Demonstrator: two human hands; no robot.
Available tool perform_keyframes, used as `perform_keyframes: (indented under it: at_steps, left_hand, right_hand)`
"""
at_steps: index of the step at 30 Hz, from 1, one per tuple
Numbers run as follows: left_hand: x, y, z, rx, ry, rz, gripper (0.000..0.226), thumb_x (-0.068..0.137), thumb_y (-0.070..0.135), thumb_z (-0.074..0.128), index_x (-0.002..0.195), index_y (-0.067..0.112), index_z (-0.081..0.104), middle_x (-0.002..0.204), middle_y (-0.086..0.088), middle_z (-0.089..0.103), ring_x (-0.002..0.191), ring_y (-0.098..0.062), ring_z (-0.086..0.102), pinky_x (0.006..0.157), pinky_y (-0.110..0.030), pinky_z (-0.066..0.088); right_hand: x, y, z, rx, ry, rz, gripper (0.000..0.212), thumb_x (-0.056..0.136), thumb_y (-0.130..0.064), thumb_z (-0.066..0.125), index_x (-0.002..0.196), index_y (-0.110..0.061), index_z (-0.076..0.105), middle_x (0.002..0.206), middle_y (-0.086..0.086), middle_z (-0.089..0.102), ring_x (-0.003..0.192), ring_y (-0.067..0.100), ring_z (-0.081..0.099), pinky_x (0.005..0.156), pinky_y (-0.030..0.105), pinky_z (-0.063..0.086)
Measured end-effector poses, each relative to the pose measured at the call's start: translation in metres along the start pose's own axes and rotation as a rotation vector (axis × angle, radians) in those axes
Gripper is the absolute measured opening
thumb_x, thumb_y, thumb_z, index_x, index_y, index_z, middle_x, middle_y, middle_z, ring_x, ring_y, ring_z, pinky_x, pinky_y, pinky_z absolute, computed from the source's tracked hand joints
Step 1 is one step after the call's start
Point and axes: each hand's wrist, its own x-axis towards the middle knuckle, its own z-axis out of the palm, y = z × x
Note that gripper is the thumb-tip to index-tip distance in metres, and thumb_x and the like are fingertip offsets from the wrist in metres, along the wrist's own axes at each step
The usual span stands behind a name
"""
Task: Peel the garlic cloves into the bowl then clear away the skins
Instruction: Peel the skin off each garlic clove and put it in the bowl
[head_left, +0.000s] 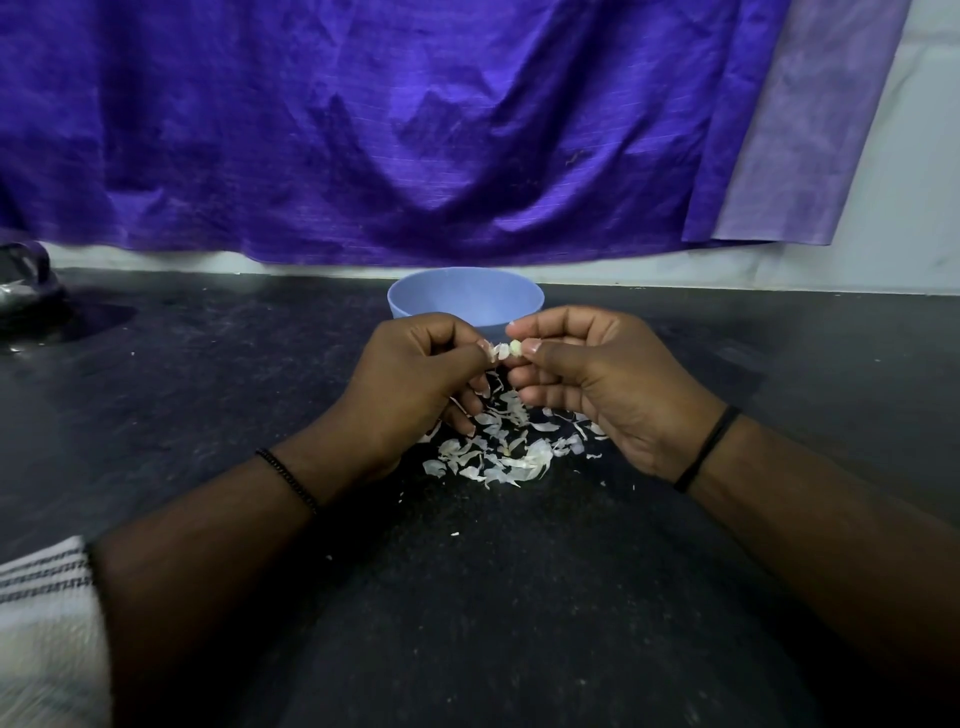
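A small garlic clove (514, 347) is held above the dark counter between both hands. My right hand (587, 384) pinches the clove between thumb and forefinger. My left hand (415, 379) pinches a flap of white skin (500, 352) still attached to the clove's left side. Below the hands lies a pile of white garlic skins (511, 449) spread on the counter. A light blue bowl (465, 296) stands just behind the hands, and its inside is hidden from this angle.
The dark speckled counter (519, 597) stretches around the pile. A purple cloth (415, 130) hangs along the back wall. A dark shiny object (26, 291) sits at the far left. A striped white towel (47, 613) lies at the lower left corner.
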Motion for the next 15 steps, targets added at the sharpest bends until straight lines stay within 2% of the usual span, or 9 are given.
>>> perform_keyframes:
  at_steps: [7, 9, 13, 15]
  left_hand:
    - [0.001, -0.002, -0.002, 0.083, 0.029, 0.001, 0.012, 0.092, 0.004, 0.064, 0.081, -0.001, 0.068, 0.061, -0.010, 0.062, 0.050, -0.019, 0.058, 0.043, -0.028, 0.050]
    - [0.001, -0.005, -0.003, 0.192, 0.036, 0.011, 0.012, 0.089, 0.007, 0.068, 0.078, 0.005, 0.071, 0.059, -0.007, 0.064, 0.049, -0.017, 0.059, 0.044, -0.027, 0.048]
    - [0.000, -0.003, -0.004, 0.475, 0.021, 0.052, 0.013, 0.083, 0.013, 0.075, 0.070, 0.016, 0.074, 0.058, 0.003, 0.069, 0.045, -0.003, 0.058, 0.046, -0.015, 0.044]
    - [-0.001, -0.001, -0.003, 0.541, 0.001, 0.053, 0.014, 0.081, 0.014, 0.077, 0.068, 0.018, 0.074, 0.062, 0.006, 0.071, 0.051, -0.006, 0.064, 0.048, -0.016, 0.048]
  right_hand:
    - [0.002, -0.001, -0.003, 0.064, 0.046, 0.013, 0.017, 0.089, -0.004, 0.069, 0.105, -0.001, 0.070, 0.086, 0.013, 0.075, 0.070, 0.014, 0.069, 0.063, 0.022, 0.059]
    - [0.003, -0.001, -0.006, 0.071, 0.072, 0.008, 0.016, 0.089, -0.004, 0.069, 0.104, 0.000, 0.070, 0.084, 0.012, 0.074, 0.067, 0.011, 0.067, 0.060, 0.020, 0.057]
    - [0.006, -0.002, -0.010, 0.057, 0.109, -0.005, 0.016, 0.086, -0.006, 0.071, 0.102, -0.002, 0.071, 0.082, 0.008, 0.074, 0.066, 0.009, 0.064, 0.060, 0.020, 0.055]
    - [0.008, -0.002, -0.011, 0.032, 0.123, -0.021, 0.015, 0.085, -0.005, 0.074, 0.099, -0.004, 0.073, 0.080, 0.006, 0.073, 0.066, 0.009, 0.063, 0.059, 0.020, 0.054]
